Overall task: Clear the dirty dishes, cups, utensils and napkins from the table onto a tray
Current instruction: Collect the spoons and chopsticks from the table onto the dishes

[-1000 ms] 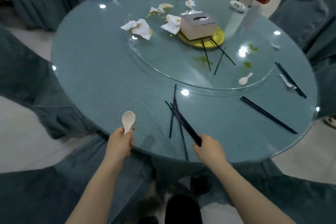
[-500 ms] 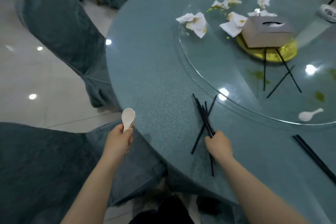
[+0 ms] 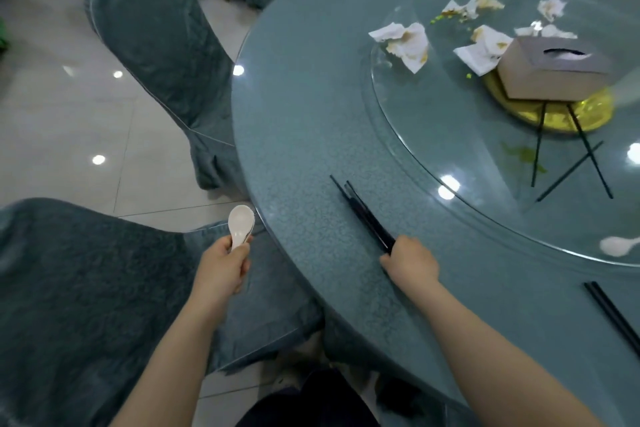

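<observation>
The right hand (image 3: pixel 410 262) is gripping a bundle of black chopsticks (image 3: pixel 363 213) on the table (image 3: pixel 304 135), fingers curled round their near ends; the loose sticks that were splayed beside it half a second ago are now gathered into that one bundle. The left hand (image 3: pixel 221 269) is still holding the white spoon (image 3: pixel 240 224) upright off the table's edge, over a covered chair (image 3: pixel 86 288). Soiled napkins (image 3: pixel 405 42) are lying on the glass turntable (image 3: pixel 450 135).
</observation>
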Action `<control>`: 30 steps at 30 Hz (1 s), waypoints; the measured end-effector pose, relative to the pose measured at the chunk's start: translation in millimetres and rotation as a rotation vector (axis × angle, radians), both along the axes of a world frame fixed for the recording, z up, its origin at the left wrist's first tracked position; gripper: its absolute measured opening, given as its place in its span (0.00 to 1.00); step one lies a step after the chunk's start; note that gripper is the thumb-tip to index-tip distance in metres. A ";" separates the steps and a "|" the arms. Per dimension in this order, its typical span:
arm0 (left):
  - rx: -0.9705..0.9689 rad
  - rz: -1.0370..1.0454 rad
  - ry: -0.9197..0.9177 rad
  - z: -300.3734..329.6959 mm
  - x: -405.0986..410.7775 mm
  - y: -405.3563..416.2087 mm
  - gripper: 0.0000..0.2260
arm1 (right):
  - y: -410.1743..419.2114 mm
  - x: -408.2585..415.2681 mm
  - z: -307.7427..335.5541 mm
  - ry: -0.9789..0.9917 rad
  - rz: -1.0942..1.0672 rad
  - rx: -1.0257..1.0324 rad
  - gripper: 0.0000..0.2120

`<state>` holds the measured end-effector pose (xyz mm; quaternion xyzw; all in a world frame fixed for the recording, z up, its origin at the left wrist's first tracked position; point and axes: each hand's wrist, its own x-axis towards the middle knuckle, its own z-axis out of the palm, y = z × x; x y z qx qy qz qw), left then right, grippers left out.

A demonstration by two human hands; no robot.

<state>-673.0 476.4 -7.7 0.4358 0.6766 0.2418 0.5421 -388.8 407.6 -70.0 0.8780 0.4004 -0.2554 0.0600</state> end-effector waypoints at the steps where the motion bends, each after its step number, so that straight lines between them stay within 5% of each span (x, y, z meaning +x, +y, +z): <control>1: 0.004 0.001 -0.005 1.6 -0.7 -2.2 0.09 | -4.0 -1.1 1.4 -0.012 0.035 -0.017 0.14; 13: 0.020 -0.113 -0.267 23.8 35.6 -4.1 0.09 | -89.9 17.7 37.7 -0.073 -0.016 0.186 0.06; 30: 0.039 -0.346 -0.156 35.5 244.4 33.2 0.08 | -119.1 250.5 74.8 -0.150 -0.470 0.360 0.02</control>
